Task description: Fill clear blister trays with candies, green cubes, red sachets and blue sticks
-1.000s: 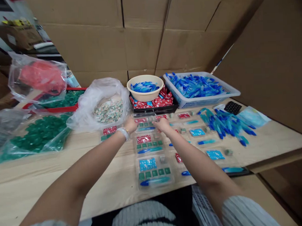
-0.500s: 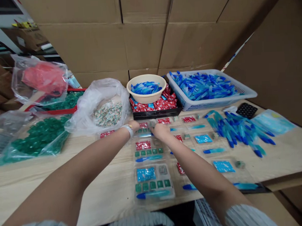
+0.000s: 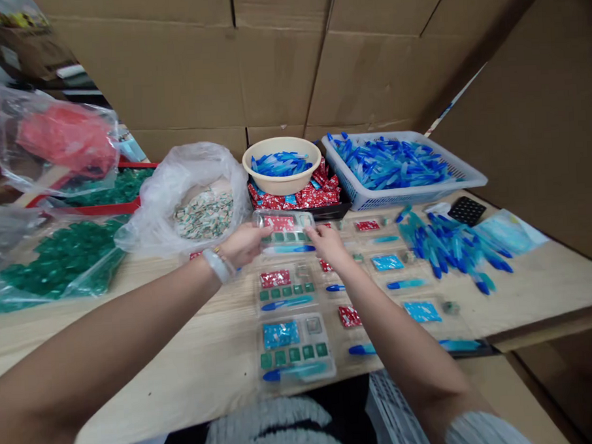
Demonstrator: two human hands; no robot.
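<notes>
My left hand (image 3: 246, 244) and my right hand (image 3: 327, 241) pinch opposite sides of a clear plastic tray (image 3: 285, 237). The tray has a red packet, a row of green pieces and a blue pen-shaped item. Nearer to me are two more filled trays, one with a red packet (image 3: 275, 279) and one with a blue packet (image 3: 280, 334). More trays, with packets and blue pen-shaped items, lie to the right, partly under my right forearm.
Behind are a cream bowl (image 3: 283, 183), a black box of red packets (image 3: 319, 193) and a white basket (image 3: 368, 199). Bags of small pieces (image 3: 162, 188) and green pieces (image 3: 62, 261) lie left. Loose blue items (image 3: 444, 242) are at right.
The tray between my hands now shows clearly, lifted a little and held at both sides. My hands have moved apart, and the camera view has shifted slightly.
</notes>
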